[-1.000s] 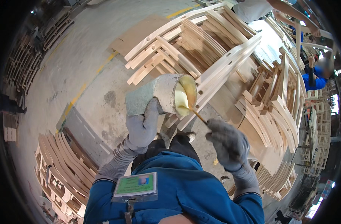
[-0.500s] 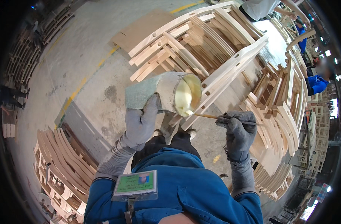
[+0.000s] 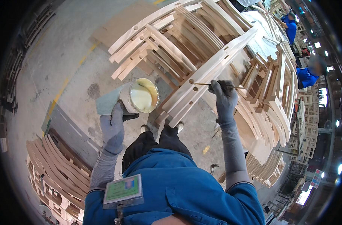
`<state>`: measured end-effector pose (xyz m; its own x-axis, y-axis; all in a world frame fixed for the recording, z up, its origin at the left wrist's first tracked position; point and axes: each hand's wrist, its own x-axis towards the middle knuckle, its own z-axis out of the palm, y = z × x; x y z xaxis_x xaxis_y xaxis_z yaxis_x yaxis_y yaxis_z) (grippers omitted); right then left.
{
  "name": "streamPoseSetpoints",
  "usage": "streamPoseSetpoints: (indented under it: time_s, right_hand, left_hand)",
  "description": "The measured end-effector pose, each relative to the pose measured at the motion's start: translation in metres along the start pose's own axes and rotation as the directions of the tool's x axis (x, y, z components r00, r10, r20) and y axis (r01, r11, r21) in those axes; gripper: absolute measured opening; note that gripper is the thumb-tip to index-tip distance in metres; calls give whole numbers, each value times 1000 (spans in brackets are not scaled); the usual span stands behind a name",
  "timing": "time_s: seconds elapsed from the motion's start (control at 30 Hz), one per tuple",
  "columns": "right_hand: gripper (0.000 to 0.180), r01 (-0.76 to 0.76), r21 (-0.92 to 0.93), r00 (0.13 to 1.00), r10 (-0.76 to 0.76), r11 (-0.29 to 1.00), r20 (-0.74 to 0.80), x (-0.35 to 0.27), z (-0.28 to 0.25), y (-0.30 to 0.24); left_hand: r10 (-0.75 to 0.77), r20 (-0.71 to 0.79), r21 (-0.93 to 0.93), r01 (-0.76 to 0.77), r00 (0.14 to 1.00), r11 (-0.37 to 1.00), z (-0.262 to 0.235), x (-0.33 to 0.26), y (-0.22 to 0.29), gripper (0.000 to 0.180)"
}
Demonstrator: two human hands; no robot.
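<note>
My left hand point(image 3: 113, 125), in a grey glove, grips a round pot point(image 3: 126, 96) with a flat pale green piece point(image 3: 108, 102) on its left side. A thick cream-coloured liquid point(image 3: 141, 99) lies inside the tilted pot. In my right hand point(image 3: 225, 96), also gloved, a thin stick point(image 3: 203, 84) is pinched and points left. Its tip is at one of several round holes near the end of a long pale wooden bar point(image 3: 212, 66); whether it enters the hole I cannot tell.
Stacked curved wooden parts point(image 3: 167, 48) lie beyond the bar. More wooden frames point(image 3: 266, 97) stand at right, and a pile of curved slats point(image 3: 62, 165) sits at lower left. People in blue work at far right, one person point(image 3: 307, 77) nearest. Concrete floor point(image 3: 79, 48) spreads left.
The stick has left the pot's rim, and its tip is now at the bar's hole. My right hand has risen toward the bar; the pot has shifted left, away from the stick.
</note>
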<state>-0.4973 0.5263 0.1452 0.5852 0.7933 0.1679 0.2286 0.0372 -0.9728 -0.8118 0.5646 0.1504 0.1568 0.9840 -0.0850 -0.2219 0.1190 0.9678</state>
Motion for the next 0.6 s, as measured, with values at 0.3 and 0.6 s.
streamPoseSetpoints:
  time_s: [0.3, 0.6]
  right_hand:
    - [17, 164, -427, 986, -160, 889, 46, 21, 22, 20]
    - [18, 257, -583, 966, -220, 771, 134, 14, 42, -3]
  left_hand:
    - [-11, -83, 46, 15, 997, 999, -15, 2, 1, 34]
    - [-5, -110, -4, 5, 994, 1000, -22, 4, 1, 32]
